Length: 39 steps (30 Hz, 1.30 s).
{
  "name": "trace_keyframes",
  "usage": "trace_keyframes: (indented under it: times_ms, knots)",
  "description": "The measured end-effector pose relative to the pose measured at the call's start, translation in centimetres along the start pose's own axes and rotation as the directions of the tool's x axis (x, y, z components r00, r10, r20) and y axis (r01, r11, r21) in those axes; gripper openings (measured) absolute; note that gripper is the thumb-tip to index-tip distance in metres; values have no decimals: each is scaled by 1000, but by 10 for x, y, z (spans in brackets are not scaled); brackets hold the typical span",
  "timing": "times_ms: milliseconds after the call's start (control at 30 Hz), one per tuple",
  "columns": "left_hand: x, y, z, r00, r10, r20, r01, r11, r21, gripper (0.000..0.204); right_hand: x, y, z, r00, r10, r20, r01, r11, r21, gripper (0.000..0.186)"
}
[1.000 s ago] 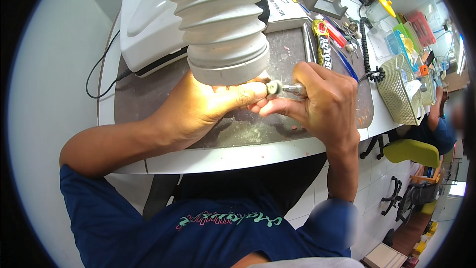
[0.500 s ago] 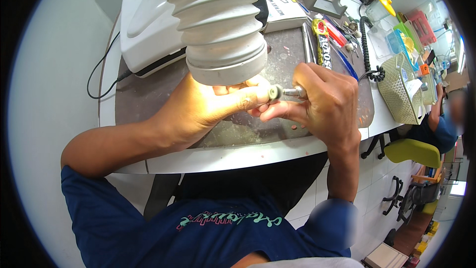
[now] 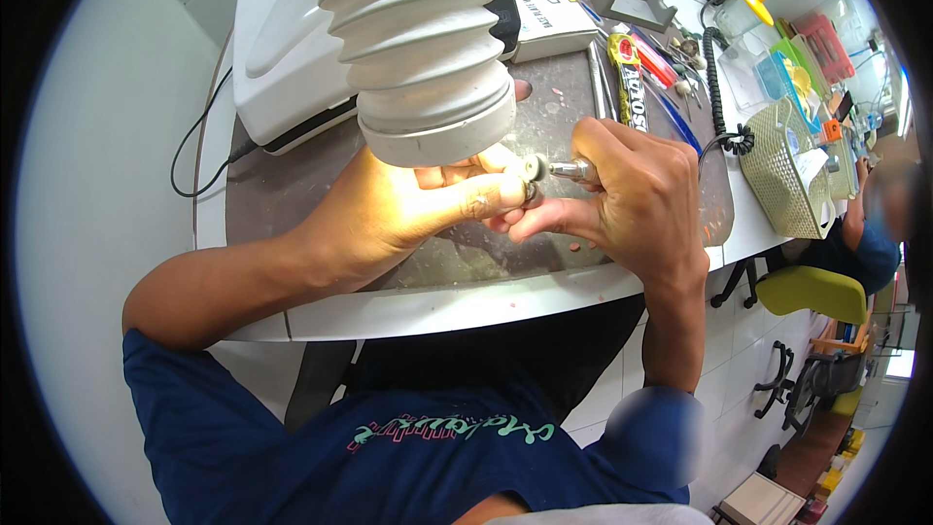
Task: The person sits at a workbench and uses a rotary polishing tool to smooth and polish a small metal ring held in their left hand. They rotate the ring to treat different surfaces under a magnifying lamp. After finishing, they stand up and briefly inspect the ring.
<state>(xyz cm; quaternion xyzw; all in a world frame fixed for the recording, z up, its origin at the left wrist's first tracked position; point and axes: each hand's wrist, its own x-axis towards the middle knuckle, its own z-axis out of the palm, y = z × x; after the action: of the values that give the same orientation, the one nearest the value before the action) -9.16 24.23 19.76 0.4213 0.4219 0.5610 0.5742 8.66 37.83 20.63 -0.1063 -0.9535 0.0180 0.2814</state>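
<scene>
A ribbed white hose hangs over the grey work mat. Left of it sits a white machine; well right, a woven green basket and coiled black cord.

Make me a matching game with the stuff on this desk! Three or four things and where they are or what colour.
Things:
1. ribbed hose
2. woven basket
3. rotary handpiece
4. chair

Descriptions:
A. yellow-green, beside the desk
B. held in the right hand
C. white, hanging over the left hand
D. at the desk's right edge, holding papers

Pairs: 1-C, 2-D, 3-B, 4-A
</scene>
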Motion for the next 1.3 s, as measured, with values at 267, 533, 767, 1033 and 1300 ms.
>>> trace_keyframes:
  times_ms: [267,533,767,1033,1300]
  knots:
    - [-1,-1,-2,1000,-25,2,25,1000,9,82,0,-1,-1,1000,-29,-1,29,1000,-8,66]
    - [-2,5,-1,998,-50,25,50,998,-34,70,0,-2,-3,997,-75,6,75,996,-37,66]
    - [-6,0,-4,989,-139,-58,132,986,-99,27,1,0,0,997,-18,-75,16,1000,-27,66]
    - [-5,0,-2,995,-94,-44,89,989,-120,18,1,-2,1,999,-4,-45,3,1000,-23,67]
    - [-6,0,-2,994,-94,-60,87,990,-113,19,0,-2,2,999,-22,-39,21,999,-24,68]
